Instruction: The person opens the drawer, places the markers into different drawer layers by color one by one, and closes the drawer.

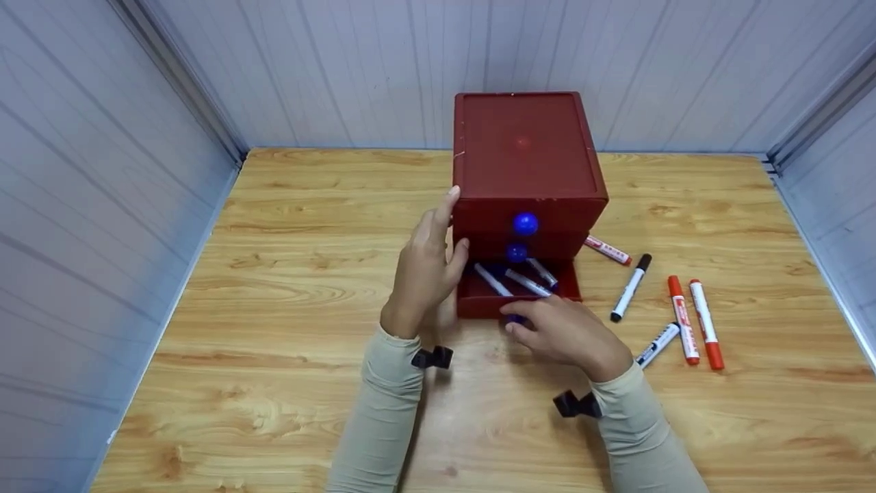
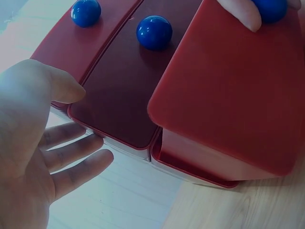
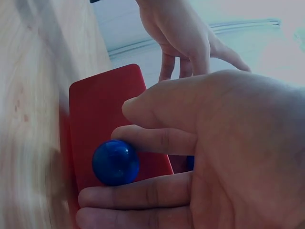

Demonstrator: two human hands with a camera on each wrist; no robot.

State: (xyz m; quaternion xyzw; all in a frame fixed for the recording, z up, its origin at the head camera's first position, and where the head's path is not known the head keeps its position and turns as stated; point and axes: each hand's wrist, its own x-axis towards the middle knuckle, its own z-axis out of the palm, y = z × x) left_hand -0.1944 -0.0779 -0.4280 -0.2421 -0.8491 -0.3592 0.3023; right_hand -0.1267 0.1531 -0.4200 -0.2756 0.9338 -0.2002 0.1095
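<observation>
A dark red cabinet (image 1: 530,147) stands on the table with its bottom drawer (image 1: 472,307) pulled out. Inside that drawer lie three pale markers (image 1: 493,279). My left hand (image 1: 426,263) is at the cabinet's left side, fingers extended along it and thumb near the front edge of the drawer faces. At the bottom drawer's front, my right hand (image 1: 564,330) touches the blue knob (image 3: 116,163) with fairly straight fingers. Index finger and middle finger lie on either side of the knob, and the thumb is apart from it. Two upper drawers with blue knobs (image 2: 154,32) are closed.
Right of the cabinet, several markers lie loose: a red-capped marker (image 1: 608,250) near its side, a black-capped one (image 1: 631,287), two more red ones (image 1: 683,320) and a black-and-white marker (image 1: 658,344) by the right wrist. Pale panels (image 1: 356,75) wall the wooden table.
</observation>
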